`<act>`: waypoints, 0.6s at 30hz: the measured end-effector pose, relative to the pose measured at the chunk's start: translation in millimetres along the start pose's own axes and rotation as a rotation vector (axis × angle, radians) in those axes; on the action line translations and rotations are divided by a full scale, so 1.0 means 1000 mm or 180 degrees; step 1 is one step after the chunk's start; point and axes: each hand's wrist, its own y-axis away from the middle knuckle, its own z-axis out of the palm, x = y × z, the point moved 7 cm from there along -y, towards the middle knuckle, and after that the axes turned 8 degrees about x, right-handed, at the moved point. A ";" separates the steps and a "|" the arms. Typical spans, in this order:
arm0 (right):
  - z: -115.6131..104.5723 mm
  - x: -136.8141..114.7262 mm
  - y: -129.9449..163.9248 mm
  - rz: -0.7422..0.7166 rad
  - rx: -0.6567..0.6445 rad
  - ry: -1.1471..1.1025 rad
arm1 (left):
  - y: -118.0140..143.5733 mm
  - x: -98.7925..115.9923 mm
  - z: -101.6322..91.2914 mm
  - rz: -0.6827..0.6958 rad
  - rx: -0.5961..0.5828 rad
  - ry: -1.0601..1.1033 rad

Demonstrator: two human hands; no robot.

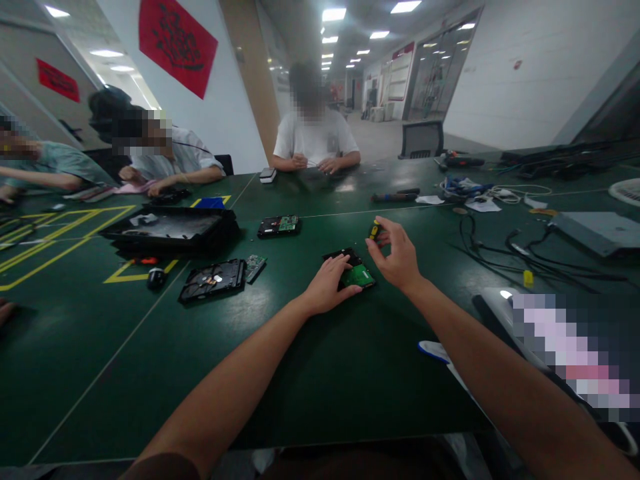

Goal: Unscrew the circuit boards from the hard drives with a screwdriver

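Starting left: first drive [213, 281] with one board [256, 268] just beside, then second drive [278, 227] farther back. Now, at centre, resting left hand [327, 285], spread wide, on third drive [362, 275]. Just right of it, pinching one yellow-black tool [375, 231] with right hand [397, 257].

Near the middle of the frame, the left hand [331, 285] lies upon a hard drive [357, 269] with a green board [362, 277], and just right of it, the right hand [399, 257] holds a small black-and-yellow tool [374, 231] in its fingers [390, 228]. On the green tabletop [300, 380], a black tray [175, 230] stands at the left, black cables [515, 250] lie at the right; behind, in the upper middle, sits a person in white [316, 137]
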 end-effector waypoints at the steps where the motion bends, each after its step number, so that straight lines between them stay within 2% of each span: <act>1: 0.000 0.000 0.000 -0.0004 0.0002 0.0011 | 0.000 0.000 0.000 -0.0001 -0.0004 -0.0008; 9: -0.001 0.001 0.000 0.0049 0.0091 -0.0017 | 0.000 0.003 -0.002 -0.0030 -0.0024 0.0001; 18: 0.000 0.000 0.000 0.0080 -0.0017 -0.0003 | 0.000 0.001 -0.002 -0.0060 -0.0038 -0.0008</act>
